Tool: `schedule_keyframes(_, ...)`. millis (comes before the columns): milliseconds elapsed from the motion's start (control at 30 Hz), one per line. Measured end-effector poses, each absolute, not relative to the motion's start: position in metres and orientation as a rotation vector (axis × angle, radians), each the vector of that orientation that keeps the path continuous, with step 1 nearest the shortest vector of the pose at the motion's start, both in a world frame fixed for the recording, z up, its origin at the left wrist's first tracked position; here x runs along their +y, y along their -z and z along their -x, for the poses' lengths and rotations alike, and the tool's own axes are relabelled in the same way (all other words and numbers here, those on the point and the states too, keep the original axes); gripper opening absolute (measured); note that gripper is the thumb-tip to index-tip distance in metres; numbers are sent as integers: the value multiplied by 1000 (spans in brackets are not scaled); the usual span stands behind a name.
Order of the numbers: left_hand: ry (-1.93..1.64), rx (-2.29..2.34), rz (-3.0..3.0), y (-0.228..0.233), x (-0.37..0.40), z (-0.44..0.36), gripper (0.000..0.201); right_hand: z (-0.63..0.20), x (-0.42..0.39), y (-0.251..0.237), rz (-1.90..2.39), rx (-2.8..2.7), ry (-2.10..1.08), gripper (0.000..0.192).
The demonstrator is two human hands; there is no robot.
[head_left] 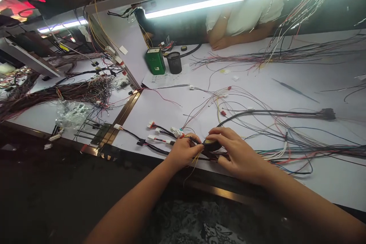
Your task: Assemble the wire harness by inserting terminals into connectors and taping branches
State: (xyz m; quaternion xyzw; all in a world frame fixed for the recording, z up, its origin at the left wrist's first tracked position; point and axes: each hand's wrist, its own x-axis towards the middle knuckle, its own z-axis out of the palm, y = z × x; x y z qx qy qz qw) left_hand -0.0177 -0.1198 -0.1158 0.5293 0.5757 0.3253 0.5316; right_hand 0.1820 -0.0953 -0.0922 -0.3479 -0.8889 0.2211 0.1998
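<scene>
A wire harness lies along the front of the white bench, and my left hand [187, 150] pinches a bundle of its wires. Close beside it, my right hand [234, 152] grips a roll of black tape [211, 144] against the same bundle. Thin yellow wires [196, 159] hang down below my left fingers. To the left of my hands, a white round connector [177, 133], an orange-and-white connector [151, 124] and a small white plug [117, 126] end several branches. A thick black sleeved cable [265, 111] arcs right to a black connector [327, 114].
A green box [155, 61] and a black mesh cup [174, 63] stand at the back. Tweezers [296, 90] lie on the right. Loose wires [246, 59] stretch along the rear, where a person's arms [237, 40] rest. Wire heaps [77, 89] and a plastic bag [73, 114] lie left.
</scene>
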Motion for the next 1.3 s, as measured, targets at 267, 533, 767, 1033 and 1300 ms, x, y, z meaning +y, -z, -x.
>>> schedule_keyframes(267,-937,1283,-1123,124,-126,17,22,-145,-93,92,1126,-2769,-171,15)
schedule_keyframes(533,-951,1354,-1176,135,-129,18,13,-147,-79,95,1093,-2841,-341,23)
schedule_keyframes(767,-909,1413,-1244,131,-124,17,10,-147,-125,83,640,-2818,-188,24)
schedule_keyframes(1033,-831,1490,-1332,127,-124,7,25,-230,-30,98,926,-2679,38,31)
schedule_keyframes(1300,-822,1603,-1298,104,-129,32,34,-257,-4,122,1133,-2423,150,37)
